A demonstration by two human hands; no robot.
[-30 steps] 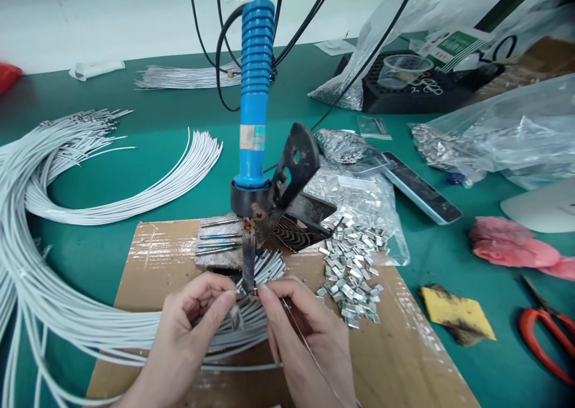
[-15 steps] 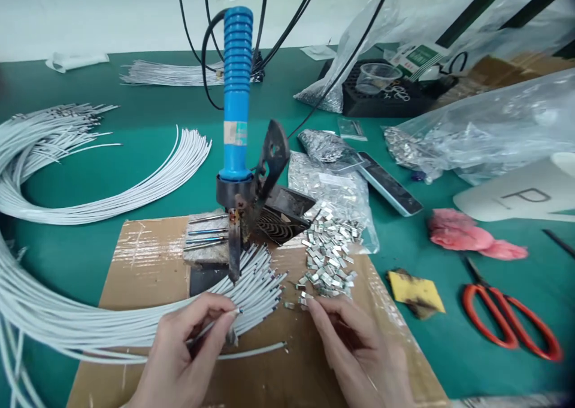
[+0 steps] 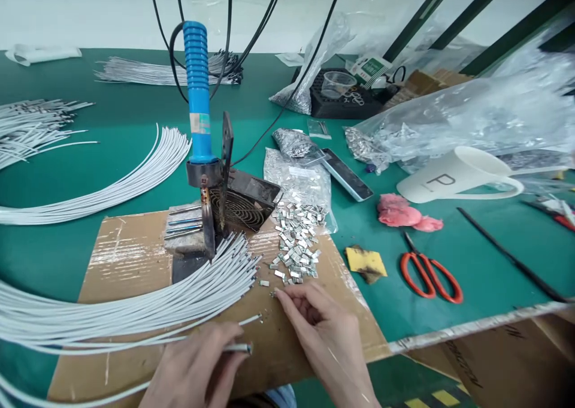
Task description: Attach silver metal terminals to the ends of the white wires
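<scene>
My left hand [image 3: 193,366] is closed around a white cable [image 3: 236,348], whose tip pokes out past the fingers to the right. A second cable end lies just behind it on the cardboard. Thumb and forefinger of my right hand [image 3: 321,333] pinch a tiny metal clip [image 3: 272,294] at the near edge of a pile of small silvery metal clips [image 3: 296,240]. Left of the pile, a thick bundle of white cables [image 3: 179,303] curves across the cardboard sheet [image 3: 121,258], tips toward the right. Behind it stands a blue-handled soldering iron [image 3: 197,90] in a metal holder.
Red-handled scissors [image 3: 431,273], a yellow sponge [image 3: 366,262], a pink cloth [image 3: 404,212] and a phone [image 3: 347,174] lie to the right. A white jug [image 3: 458,177] and plastic bags [image 3: 471,114] sit farther back. Another cable bundle [image 3: 126,183] curves at the left.
The view has shifted right, bringing the whole jug and table edge into sight. My left hand has come nearer, away from the bundle, with the cable end now showing. The right hand stays by the clips.
</scene>
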